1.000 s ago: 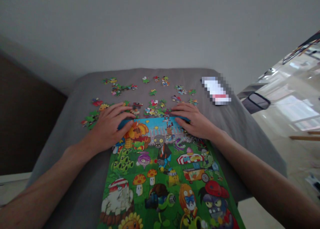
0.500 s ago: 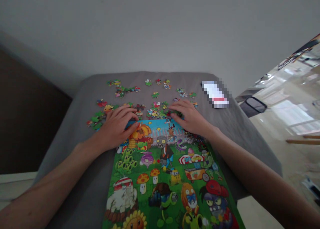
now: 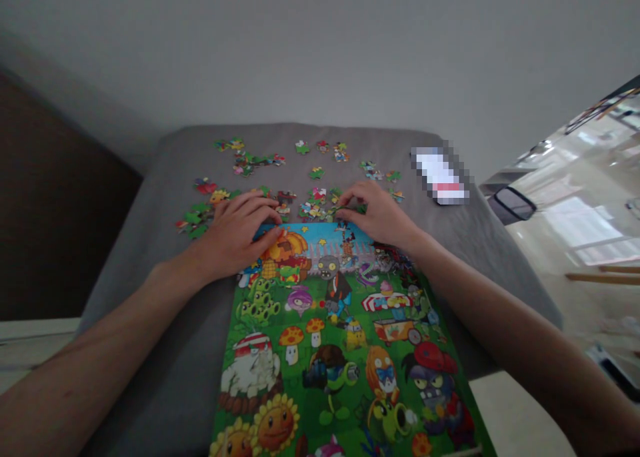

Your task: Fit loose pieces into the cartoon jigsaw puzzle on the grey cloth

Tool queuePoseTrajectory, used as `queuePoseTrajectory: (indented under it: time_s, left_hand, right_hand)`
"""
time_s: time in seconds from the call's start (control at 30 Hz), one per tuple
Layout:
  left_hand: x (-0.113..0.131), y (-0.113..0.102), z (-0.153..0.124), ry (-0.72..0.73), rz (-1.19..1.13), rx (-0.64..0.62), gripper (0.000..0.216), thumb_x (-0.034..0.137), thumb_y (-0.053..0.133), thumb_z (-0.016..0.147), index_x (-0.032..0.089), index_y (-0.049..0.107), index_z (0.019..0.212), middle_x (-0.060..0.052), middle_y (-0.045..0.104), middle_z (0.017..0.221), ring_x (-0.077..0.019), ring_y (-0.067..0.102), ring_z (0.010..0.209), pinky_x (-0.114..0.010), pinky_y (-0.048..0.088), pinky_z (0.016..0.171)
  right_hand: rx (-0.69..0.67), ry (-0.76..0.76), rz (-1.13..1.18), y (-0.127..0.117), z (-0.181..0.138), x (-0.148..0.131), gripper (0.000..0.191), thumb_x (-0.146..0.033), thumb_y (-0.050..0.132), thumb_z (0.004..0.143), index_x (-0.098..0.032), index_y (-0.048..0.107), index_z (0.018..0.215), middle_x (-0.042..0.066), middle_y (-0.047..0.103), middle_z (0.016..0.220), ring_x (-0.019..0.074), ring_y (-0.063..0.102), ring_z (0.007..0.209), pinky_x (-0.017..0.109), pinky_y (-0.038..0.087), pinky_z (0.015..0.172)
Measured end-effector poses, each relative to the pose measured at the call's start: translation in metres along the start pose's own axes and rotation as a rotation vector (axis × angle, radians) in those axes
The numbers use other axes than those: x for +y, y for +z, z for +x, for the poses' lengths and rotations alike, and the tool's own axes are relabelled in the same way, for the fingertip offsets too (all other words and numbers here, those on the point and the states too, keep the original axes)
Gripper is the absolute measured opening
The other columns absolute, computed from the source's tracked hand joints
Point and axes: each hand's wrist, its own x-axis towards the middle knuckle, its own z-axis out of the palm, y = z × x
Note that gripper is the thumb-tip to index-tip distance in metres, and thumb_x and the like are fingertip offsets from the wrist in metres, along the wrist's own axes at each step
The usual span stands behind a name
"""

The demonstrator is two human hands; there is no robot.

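**Both hands at far edge of picture board; loose pieces close beyond**

The picture board [image 3: 300, 340], a green cartoon scene with a blue band along its far edge, lies nearest, on the grey-covered tabletop [image 3: 175, 364].

The left hand [image 3: 243, 234] is at the board's far left corner. Its fingers are extended and loosely spread, with the thumb over the corner. A piece cluster [image 3: 195, 220] lies just left of this hand.

The right hand [image 3: 383, 214] is at the board's far right corner, fingers bent, thumb and fingertips close together beside loose pieces. Whether they pinch a piece cannot be determined.

A middle cluster [image 3: 311, 210] lies between the hands, just beyond the board's far edge. Farther beyond the board are a single green piece [image 3: 317, 173] and, to its left, a linked strip [image 3: 260, 162]. A pixelated phone-like object [image 3: 440, 176] lies beyond the board's far right corner. A pale wall [image 3: 320, 57] stands behind.
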Motion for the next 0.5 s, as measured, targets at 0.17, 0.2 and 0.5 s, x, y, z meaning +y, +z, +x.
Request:
queuePoseTrajectory:
  time_s: [0.17,0.2,0.5]
  left_hand:
    - [0.005,-0.003,0.0,-0.005,-0.007,-0.007,0.04,0.051,0.043,0.101,0.021,0.067,0.108,-0.013,0.065,0.138,-0.0352,0.048,0.143,-0.059,0.033,0.119]
    - [0.005,-0.003,0.0,-0.006,-0.004,-0.006,0.04,0.05,0.043,0.101,0.02,0.068,0.108,-0.014,0.066,0.137,-0.0353,0.048,0.142,-0.058,0.033,0.119]
    - [0.011,-0.002,-0.002,0.058,0.017,0.018,0.042,0.046,0.043,0.103,0.019,0.066,0.127,-0.013,0.065,0.139,-0.034,0.051,0.139,-0.057,0.035,0.117]
  right_hand:
    - [0.042,0.079,0.411,-0.013,-0.025,0.001,0.013,-0.028,0.072,0.087,-0.02,0.062,0.09,-0.002,0.062,0.077,0.0127,0.058,0.066,0.028,0.047,0.061]
    - [0.054,0.09,0.472,-0.015,-0.031,-0.001,0.013,-0.027,0.071,0.087,-0.021,0.063,0.096,-0.002,0.061,0.079,0.012,0.059,0.065,0.027,0.048,0.059]
    - [-0.147,0.104,0.564,-0.019,-0.06,-0.027,0.02,-0.022,0.067,0.09,-0.018,0.066,0.11,0.001,0.067,0.087,0.0133,0.066,0.07,0.027,0.055,0.064]
